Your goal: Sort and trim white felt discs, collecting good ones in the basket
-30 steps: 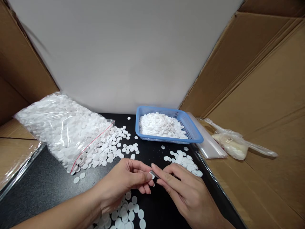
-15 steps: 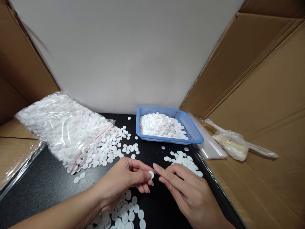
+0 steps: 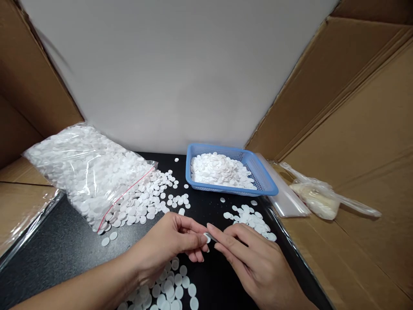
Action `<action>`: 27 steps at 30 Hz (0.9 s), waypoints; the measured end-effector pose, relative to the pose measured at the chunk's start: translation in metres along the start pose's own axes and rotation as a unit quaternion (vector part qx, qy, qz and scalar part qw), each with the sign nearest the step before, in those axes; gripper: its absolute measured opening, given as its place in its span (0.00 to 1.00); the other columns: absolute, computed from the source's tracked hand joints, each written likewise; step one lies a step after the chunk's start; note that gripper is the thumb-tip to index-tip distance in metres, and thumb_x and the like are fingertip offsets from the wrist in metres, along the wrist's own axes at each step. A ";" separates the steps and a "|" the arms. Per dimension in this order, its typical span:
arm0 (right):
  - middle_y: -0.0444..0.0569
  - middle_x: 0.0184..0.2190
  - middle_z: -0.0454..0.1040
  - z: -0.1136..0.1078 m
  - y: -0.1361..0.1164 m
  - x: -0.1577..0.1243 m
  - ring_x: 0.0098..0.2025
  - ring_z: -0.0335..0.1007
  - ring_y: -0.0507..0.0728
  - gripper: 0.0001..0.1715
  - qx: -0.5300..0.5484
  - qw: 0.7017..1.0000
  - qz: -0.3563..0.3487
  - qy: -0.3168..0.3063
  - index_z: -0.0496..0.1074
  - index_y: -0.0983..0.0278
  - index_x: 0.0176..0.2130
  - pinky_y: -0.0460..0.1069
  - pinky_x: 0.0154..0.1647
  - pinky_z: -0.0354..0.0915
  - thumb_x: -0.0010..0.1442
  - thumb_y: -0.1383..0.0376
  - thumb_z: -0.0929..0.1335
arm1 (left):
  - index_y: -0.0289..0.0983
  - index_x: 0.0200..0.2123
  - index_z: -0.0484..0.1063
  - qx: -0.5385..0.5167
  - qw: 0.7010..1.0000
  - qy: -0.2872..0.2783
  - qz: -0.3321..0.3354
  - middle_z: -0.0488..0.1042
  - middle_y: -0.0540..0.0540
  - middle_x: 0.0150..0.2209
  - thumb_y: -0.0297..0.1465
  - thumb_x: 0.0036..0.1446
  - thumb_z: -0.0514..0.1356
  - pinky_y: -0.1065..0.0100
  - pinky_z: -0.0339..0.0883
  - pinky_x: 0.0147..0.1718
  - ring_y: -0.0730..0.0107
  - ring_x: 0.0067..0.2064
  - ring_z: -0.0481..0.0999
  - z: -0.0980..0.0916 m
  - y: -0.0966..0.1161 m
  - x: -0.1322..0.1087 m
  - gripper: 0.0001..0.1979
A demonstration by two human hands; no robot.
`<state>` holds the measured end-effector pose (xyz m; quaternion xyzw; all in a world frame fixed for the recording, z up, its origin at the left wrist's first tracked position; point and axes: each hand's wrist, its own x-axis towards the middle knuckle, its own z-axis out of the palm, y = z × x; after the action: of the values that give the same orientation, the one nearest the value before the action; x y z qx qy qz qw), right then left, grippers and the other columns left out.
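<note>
My left hand (image 3: 171, 243) pinches a small white disc (image 3: 207, 237) between thumb and forefinger, low over the black table (image 3: 64, 245). My right hand (image 3: 254, 262) meets it from the right, fingers closed on a thin metal tool (image 3: 211, 237) whose tip touches the disc. Loose white discs (image 3: 171, 290) lie under my left wrist. Another small heap of discs (image 3: 251, 217) lies just beyond my right hand.
An open clear bag of white discs (image 3: 87, 172) spills discs at the left. A blue basket (image 3: 267, 185) heaped with discs stands at the back. Clear plastic bags (image 3: 309, 196) lie on cardboard at the right. Cardboard walls flank both sides.
The disc in my left fingers has turned, from face-on to nearly edge-on. Both hands have stayed in about the same spot, and the view has shifted a little.
</note>
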<state>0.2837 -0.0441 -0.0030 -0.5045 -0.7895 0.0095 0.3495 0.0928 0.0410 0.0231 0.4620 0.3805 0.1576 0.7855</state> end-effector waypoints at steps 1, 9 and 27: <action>0.49 0.29 0.73 0.000 0.000 0.000 0.29 0.71 0.53 0.20 -0.002 1.000 -0.004 0.001 0.74 0.65 0.57 0.46 0.28 0.69 0.69 0.71 0.63 | 0.32 0.28 0.81 0.001 1.000 0.000 0.000 0.78 0.48 0.26 0.32 0.50 0.69 0.75 0.65 0.27 0.78 0.25 0.71 0.000 0.000 0.000 0.07; 0.49 0.29 0.73 -0.002 0.000 0.000 0.30 0.70 0.53 0.19 -0.010 1.000 -0.017 -0.001 0.74 0.66 0.56 0.45 0.28 0.69 0.70 0.72 0.63 | 0.32 0.30 0.82 0.014 1.000 -0.002 0.001 0.78 0.48 0.26 0.30 0.51 0.68 0.75 0.65 0.27 0.79 0.25 0.72 0.000 0.000 0.000 0.06; 0.48 0.30 0.73 -0.001 -0.003 0.000 0.31 0.72 0.53 0.20 0.018 0.999 0.029 0.016 0.74 0.63 0.58 0.46 0.31 0.70 0.70 0.69 0.63 | 0.32 0.29 0.74 -0.048 0.999 0.010 0.008 0.78 0.48 0.24 0.41 0.42 0.76 0.76 0.68 0.28 0.76 0.26 0.76 0.005 0.000 0.001 0.21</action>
<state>0.2823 -0.0459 -0.0012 -0.5211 -0.7685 0.0253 0.3705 0.0975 0.0387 0.0242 0.4250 0.3767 0.1861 0.8018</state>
